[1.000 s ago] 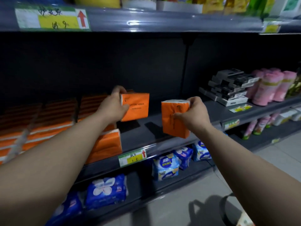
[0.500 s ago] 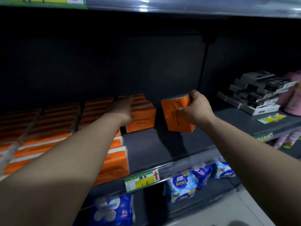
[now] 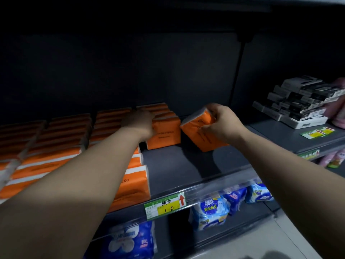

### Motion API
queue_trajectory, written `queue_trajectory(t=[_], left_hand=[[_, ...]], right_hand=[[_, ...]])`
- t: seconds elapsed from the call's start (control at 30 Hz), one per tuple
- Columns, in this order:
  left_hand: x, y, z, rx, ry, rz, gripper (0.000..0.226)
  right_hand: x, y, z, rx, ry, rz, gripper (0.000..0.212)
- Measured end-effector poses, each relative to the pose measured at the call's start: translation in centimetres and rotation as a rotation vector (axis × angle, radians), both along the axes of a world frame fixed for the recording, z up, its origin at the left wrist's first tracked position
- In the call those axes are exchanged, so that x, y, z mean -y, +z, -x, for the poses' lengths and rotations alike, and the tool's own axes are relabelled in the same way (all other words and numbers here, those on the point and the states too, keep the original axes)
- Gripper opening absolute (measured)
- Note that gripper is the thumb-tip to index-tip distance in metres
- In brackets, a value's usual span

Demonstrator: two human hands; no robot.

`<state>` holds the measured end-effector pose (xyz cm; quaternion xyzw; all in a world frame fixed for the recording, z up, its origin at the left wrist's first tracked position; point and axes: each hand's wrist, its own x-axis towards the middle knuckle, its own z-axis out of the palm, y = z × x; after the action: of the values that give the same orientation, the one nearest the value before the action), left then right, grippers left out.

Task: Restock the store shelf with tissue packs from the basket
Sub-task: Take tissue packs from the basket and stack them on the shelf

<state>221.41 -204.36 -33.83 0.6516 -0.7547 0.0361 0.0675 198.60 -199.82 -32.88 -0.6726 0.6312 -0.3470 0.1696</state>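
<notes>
Here, dim grey shelf (image 3: 177, 165); orange tissue packs (image 3: 61, 157) left.

Premises: a retail shop, self-service aisle. Reference point: the green-and-yellow price label (image 3: 165, 206), handwritten, with a red arrow pointing up.

- The label sits in a clear plastic rail (image 3: 224, 181) along the front edge of a dark grey metal shelf (image 3: 186, 165), with a dark back panel behind.
- Above and left of the label: orange tissue packs (image 3: 61, 139), all identical, set out in tight rows running front to back.
- Below the label, on a lower tier: blue-and-white wrapped packs (image 3: 209, 212).
- Far right of the label, in the next bay: stacked black-and-white boxes (image 3: 302, 103), pink packs (image 3: 337, 113) beside them, and a second printed label (image 3: 317, 132) lying in front.
- Below and right of the label: pale floor (image 3: 270, 240).
</notes>
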Motion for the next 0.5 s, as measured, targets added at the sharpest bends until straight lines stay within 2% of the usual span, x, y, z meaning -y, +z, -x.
queue_trajectory(t=[0.07, 0.17, 0.23, 0.33, 0.5], left_hand=[[-0.1, 0.1, -0.1, -0.049, 0.02, -0.028, 0.058], [-0.7, 0.6, -0.9, -0.219, 0.061, -0.041, 0.059], [-1.5, 1.2, -1.6, -0.304, 0.085, -0.024, 0.048], [-3.3, 1.7, -2.7, -0.335, 0.108, 0.033, 0.03], [-6.4, 1.0, -4.6, -0.388, 0.185, 0.107, 0.03]], right_hand=[[-0.1, 0.2, -0.6, -0.056, 0.057, 0.008, 0.062], [0.0, 0.3, -2.0, -0.103, 0.083, 0.001, 0.055], [0.0, 0.3, -3.2, -0.156, 0.106, 0.012, 0.048], [0.1, -0.2, -5.3, -0.201, 0.162, 0.023, 0.047], [1.0, -1.6, -8.5, -0.334, 0.197, 0.051, 0.055]])
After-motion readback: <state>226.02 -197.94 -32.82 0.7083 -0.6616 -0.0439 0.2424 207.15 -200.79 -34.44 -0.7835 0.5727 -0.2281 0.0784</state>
